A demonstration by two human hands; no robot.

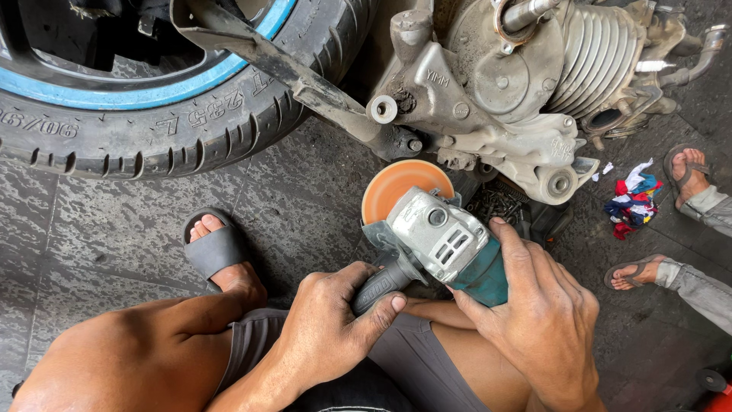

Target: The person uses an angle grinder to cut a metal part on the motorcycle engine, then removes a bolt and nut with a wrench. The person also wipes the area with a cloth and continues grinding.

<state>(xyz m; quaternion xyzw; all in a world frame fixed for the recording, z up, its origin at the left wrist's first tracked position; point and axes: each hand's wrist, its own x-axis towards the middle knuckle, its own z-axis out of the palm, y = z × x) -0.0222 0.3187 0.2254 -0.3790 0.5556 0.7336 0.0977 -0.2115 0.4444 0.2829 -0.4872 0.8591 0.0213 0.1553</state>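
I have the teal-bodied angle grinder with grey metal head and orange disc (pixel 435 236) low over the grey tiled floor (pixel 114 229), just below the grimy metal engine casing (pixel 503 84). My left hand (pixel 332 328) is wrapped round its black side handle (pixel 380 284); my right hand (pixel 545 320) clasps the teal body. I judge it rigid, fairly heavy and front-weighted, so both grips suit it, clear of the disc.

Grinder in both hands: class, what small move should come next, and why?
Probably tilt the grinder forward toward the engine casing. The left hand grips its side handle and the right hand its teal body, so it looks steadied, yet the orange disc sits apart from the metal, touching nothing.
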